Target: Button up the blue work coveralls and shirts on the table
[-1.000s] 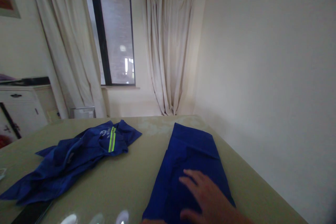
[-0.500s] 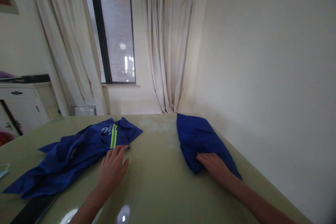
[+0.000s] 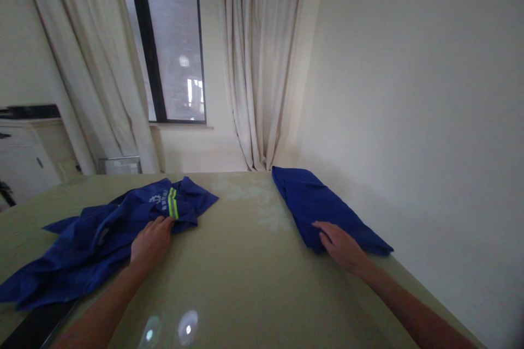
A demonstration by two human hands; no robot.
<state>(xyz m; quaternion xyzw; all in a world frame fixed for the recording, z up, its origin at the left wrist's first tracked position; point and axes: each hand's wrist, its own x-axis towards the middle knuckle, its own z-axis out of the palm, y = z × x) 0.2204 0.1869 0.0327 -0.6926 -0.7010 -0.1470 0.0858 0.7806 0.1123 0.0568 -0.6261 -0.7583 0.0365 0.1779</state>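
On the left of the table lies a crumpled blue work jacket with a yellow-and-grey reflective strip and a white printed emblem. My left hand is at its near edge, just below the strip, fingers bent and closed on the cloth; the thumb is hidden. A folded blue garment rests at the right, along the wall side. Against its near edge is my right hand, palm down, with the fingers stretched out and the thumb a little apart.
A pale green table with a glossy top spreads between the two garments. Part of a flat black object shows under the jacket's near side. The wall runs along the right; curtains and a window are behind.
My left hand has moved left along the jacket's edge and its fingers have bent onto the cloth. The folded garment's near end has shifted away and toward the wall, my right hand staying against it.
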